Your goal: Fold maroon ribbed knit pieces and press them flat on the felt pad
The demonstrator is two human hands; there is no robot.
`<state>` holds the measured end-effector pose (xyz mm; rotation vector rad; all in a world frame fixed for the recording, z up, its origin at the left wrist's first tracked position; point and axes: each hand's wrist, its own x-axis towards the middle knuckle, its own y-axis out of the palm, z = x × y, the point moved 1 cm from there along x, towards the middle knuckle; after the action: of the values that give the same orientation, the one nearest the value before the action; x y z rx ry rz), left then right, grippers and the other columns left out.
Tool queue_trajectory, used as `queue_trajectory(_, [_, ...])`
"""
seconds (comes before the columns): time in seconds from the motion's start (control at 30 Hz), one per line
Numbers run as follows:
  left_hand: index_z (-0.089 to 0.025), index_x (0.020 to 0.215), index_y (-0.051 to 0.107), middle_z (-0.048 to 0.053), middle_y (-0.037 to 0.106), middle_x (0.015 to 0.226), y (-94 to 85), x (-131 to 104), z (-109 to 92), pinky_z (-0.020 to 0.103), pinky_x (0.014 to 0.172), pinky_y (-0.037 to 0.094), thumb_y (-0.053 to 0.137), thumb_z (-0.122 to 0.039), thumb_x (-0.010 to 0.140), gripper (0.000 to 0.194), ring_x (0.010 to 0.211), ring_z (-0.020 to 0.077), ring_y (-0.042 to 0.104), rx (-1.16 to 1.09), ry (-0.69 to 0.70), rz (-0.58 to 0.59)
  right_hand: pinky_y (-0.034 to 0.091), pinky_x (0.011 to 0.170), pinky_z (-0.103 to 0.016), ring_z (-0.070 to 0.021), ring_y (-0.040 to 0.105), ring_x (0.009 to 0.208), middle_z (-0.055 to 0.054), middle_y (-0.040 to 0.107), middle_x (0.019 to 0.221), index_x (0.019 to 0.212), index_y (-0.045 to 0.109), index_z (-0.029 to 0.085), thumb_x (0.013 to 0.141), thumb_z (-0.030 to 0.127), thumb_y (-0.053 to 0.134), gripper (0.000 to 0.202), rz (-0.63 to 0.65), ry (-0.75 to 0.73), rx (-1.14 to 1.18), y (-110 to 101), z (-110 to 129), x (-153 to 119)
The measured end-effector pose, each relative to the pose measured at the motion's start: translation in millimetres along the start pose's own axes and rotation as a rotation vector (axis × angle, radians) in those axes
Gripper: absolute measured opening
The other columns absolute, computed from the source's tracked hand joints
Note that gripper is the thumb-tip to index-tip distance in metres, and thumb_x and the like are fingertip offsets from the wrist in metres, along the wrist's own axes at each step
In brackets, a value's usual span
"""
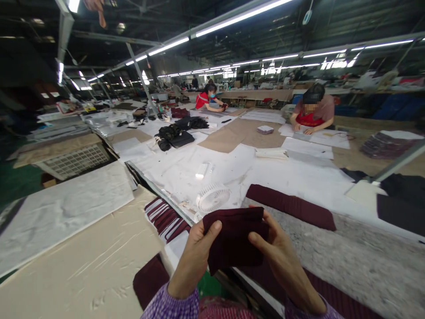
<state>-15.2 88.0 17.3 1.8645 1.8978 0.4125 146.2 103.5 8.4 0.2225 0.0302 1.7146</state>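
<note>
One piece of maroon cloth (234, 250) hangs at 6 o'clock, pinched by the left hand (199, 248) and the right hand (280, 248) at its opposite sides — thumbs in front, most fingers hidden behind. It looks dark and matte, with layered folds along the top. From it, a maroon-and-white stack (166, 219) lies at 10 o'clock, a maroon strip (295, 208) at 2, and a white fan (213, 198) at 11 — beyond, the white-covered tabletop (229, 170). Farther off, co-workers bend at 12 (201, 102) and 1 o'clock (327, 108), beneath tube lights (239, 18).
</note>
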Motion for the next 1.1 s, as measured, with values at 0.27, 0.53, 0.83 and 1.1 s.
queue_trajectory(0.27, [-0.020,0.098,0.071,0.003,0.073,0.091,-4.3,-11.5,-8.8,0.029,0.080,0.050,0.061,-0.029,0.083,0.021,0.089,0.0176,0.064,0.079,0.064,0.038,0.048,0.089,-0.030,-0.0191,0.050,0.116,-0.002,0.053,0.126,0.121,0.051,0.036,0.083,0.024,0.064,0.042,-0.006,-0.407,-0.255,1.1,22.4,-9.6])
queue_trajectory(0.53, [-0.021,0.093,0.072,-0.001,0.072,0.083,-13.7,-15.5,-20.1,0.020,0.069,0.048,0.061,-0.030,0.082,0.017,0.073,0.0097,0.061,0.143,0.150,0.047,0.049,0.082,-0.030,-0.0168,0.054,0.104,-0.006,0.047,0.128,0.102,0.060,0.024,0.086,0.021,0.060,0.016,0.140,-0.685,-0.720,18.4,59.0,-0.8])
queue_trajectory(0.83, [-0.024,0.092,0.072,-0.002,0.072,0.082,-27.5,-15.0,-18.2,0.020,0.076,0.049,0.062,-0.028,0.082,0.015,0.077,0.0094,0.063,0.079,0.249,-0.052,0.048,0.083,-0.037,-0.0210,0.056,0.102,-0.009,0.058,0.115,0.086,0.064,0.017,0.082,0.008,0.060,0.011,0.021,-0.866,-0.767,48.2,60.5,-0.2])
queue_trajectory(1.1, [-0.022,0.096,0.072,0.002,0.073,0.085,-30.5,-11.3,-17.8,0.026,0.076,0.050,0.061,-0.033,0.082,0.021,0.080,0.0142,0.064,0.055,0.292,-0.054,0.045,0.083,-0.043,-0.0245,0.056,0.101,-0.009,0.063,0.108,0.085,0.067,0.015,0.077,0.004,0.065,0.014,-0.013,-0.970,-0.815,64.7,60.3,-3.9])
